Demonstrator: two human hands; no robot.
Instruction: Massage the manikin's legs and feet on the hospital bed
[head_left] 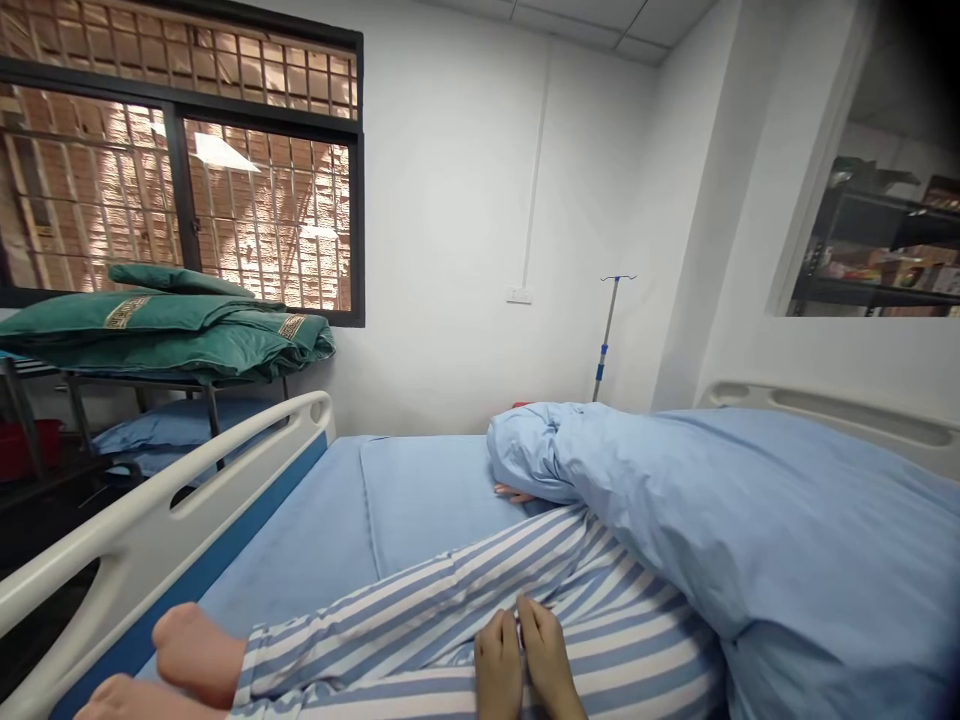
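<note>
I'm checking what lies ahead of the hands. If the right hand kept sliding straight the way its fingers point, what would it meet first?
The right hand lies on the striped trousers, fingers pointing up the leg. Straight on, it would probably meet the bunched blue blanket first, though depth is hard to judge.

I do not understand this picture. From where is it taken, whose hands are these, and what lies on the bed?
One camera, worn on a person's head, looks forward and down. At the bottom edge are that person's own two hands: the left hand and right hand, side by side, pressing on striped pyjama trousers. The trousers are worn by a figure lying on the hospital bed; its bare feet show at the lower left. A light blue quilt covers its upper part. Neither hand holds anything. Folded green blankets lie on a rack beside the window.
</note>
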